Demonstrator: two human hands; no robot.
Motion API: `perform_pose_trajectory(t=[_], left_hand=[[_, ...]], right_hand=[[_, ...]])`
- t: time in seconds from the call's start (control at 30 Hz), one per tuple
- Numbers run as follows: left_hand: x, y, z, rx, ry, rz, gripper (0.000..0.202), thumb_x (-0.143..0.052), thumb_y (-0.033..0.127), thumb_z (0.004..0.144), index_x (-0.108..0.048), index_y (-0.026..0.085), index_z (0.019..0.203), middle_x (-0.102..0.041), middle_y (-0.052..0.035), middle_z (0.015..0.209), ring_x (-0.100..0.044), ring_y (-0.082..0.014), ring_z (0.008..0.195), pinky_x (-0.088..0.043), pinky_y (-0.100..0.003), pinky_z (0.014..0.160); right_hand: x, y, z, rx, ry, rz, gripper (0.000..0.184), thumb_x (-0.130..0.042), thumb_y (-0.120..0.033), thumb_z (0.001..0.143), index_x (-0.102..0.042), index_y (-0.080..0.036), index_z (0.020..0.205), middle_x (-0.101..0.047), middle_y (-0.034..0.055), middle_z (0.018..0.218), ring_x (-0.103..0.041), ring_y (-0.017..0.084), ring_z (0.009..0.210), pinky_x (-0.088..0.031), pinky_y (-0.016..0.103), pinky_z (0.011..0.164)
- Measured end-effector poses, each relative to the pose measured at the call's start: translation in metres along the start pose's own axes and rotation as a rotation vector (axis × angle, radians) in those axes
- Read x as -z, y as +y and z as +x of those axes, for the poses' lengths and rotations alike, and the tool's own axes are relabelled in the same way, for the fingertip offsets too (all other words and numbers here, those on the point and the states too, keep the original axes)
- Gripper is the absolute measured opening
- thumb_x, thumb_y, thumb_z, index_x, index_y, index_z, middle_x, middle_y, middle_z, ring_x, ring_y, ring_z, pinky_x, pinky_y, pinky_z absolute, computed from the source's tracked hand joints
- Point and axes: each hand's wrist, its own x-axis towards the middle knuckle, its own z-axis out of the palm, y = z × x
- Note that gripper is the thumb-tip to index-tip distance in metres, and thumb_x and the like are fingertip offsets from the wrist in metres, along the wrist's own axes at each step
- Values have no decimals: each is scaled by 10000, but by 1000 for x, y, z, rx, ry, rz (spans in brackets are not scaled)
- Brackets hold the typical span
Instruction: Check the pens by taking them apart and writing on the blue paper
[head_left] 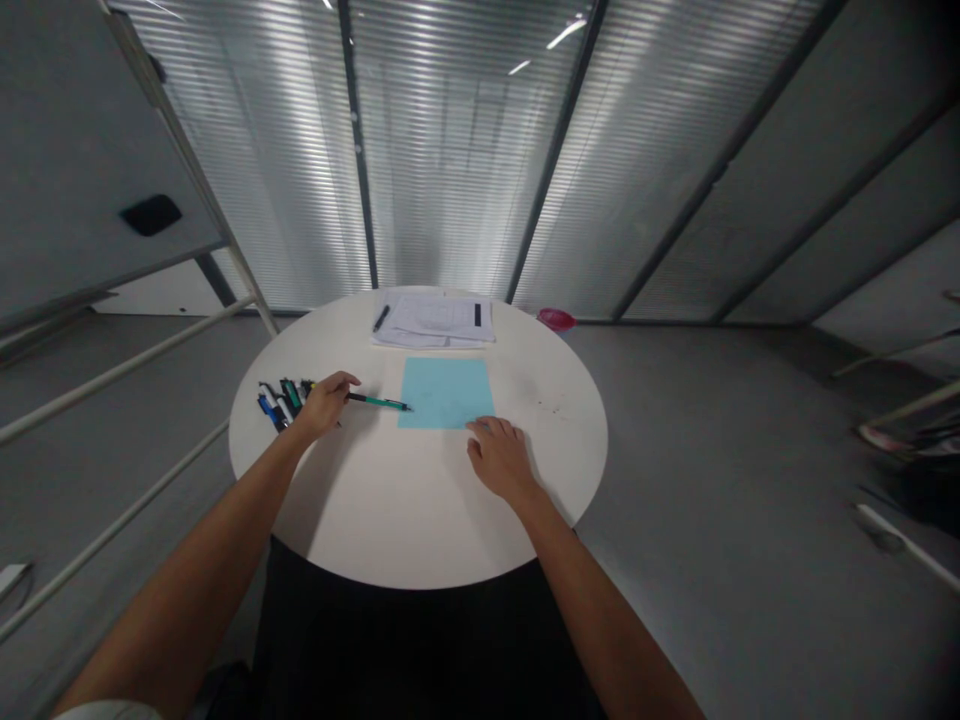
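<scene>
On a round white table (pixel 390 510), my left hand (pixel 324 405) is closed around a green and black pen (pixel 381 402), whose tip points right toward a pale blue sheet of paper (pixel 446 393). Just left of that hand lies a small bunch of several pens and markers (pixel 279 403), partly hidden by it. My right hand (pixel 499 460) rests flat and holds nothing, its fingertips touching the sheet's lower edge. At the table's far side lies a stack of printed papers (pixel 435 322) with a black pen (pixel 381 318) on it.
A pink object (pixel 556 319) sits just past the table's far right edge. Behind it stands a glass wall with blinds (pixel 450 160). White railings (pixel 120 370) run along the left, over a grey floor (pixel 697 480). Dark items (pixel 907 480) lie at the right.
</scene>
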Motion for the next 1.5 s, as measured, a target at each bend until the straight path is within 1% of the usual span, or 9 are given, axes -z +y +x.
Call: perform_pose_trajectory(t=[0.17, 0.23, 0.37, 0.5, 0.6, 0.77, 0.97, 1.13, 1.5], left_hand=[[-6, 0, 1, 4, 77, -47, 226, -520, 280, 738, -670, 161, 857, -424, 23, 540, -402, -112, 497, -291, -220, 472], [-14, 8, 1, 17, 114, -160, 208, -523, 273, 731, -658, 164, 847, -391, 33, 517, -383, -106, 474, -253, -212, 446], [-39, 38, -3, 71, 66, -339, 198, -519, 234, 725, -647, 155, 855, -368, 44, 475, -344, -93, 422, -193, -209, 413], [-68, 63, -4, 73, -4, -428, 175, -517, 236, 754, -632, 159, 861, -335, 59, 455, -314, -83, 395, -172, -204, 398], [-86, 71, -1, 70, -30, -449, 167, -510, 222, 763, -627, 157, 863, -367, 59, 457, -299, -72, 382, -174, -198, 393], [-105, 63, 2, 103, -50, -494, 166, -552, 256, 775, -634, 168, 890, -410, 57, 486, -301, -58, 371, -177, -184, 382], [-115, 49, -2, 212, -48, -592, 243, -621, 363, 770, -597, 187, 936, -452, 60, 536, -315, -50, 360, -187, -171, 365], [-117, 47, -9, 254, -66, -673, 320, -659, 429, 751, -583, 194, 955, -485, 50, 585, -325, -43, 381, -202, -166, 359], [-113, 36, -3, 268, -88, -909, 363, -762, 373, 704, -455, 180, 716, -398, 71, 576, -303, -23, 410, -192, -161, 368]], right_hand=[[3, -3, -1, -10, 69, 36, 307, -472, -217, 885, -642, -211, 1140, -609, 96, 1235, -488, 253, 1146, -343, 401, 940], [5, -4, 1, -27, 109, 59, 301, -463, -195, 878, -652, -198, 1112, -633, 102, 1185, -501, 250, 1123, -359, 390, 933], [6, -1, 11, -92, 156, 182, 279, -462, -183, 852, -665, -190, 1044, -680, 99, 1062, -557, 245, 1036, -397, 381, 909], [7, 3, 43, -277, 96, 670, 272, -448, -320, 864, -646, -220, 1021, -689, 23, 770, -616, 163, 668, -464, 291, 656], [10, 2, 76, -348, 75, 1050, 327, -428, -425, 849, -650, -186, 877, -589, -21, 547, -507, 119, 421, -377, 245, 448], [6, -2, 108, -339, 122, 1214, 315, -567, -470, 740, -649, -166, 760, -459, -60, 410, -408, 89, 360, -289, 223, 380], [-15, 8, 101, -428, 154, 1416, 296, -608, -460, 696, -627, -169, 746, -389, -91, 394, -290, 56, 341, -185, 207, 356], [-25, 15, 101, -414, 226, 1402, 280, -617, -442, 725, -635, -177, 812, -398, -93, 424, -307, 57, 384, -209, 196, 384], [-29, 7, 100, -439, 220, 1450, 294, -648, -455, 697, -643, -178, 794, -433, -78, 462, -331, 60, 406, -210, 204, 390]])
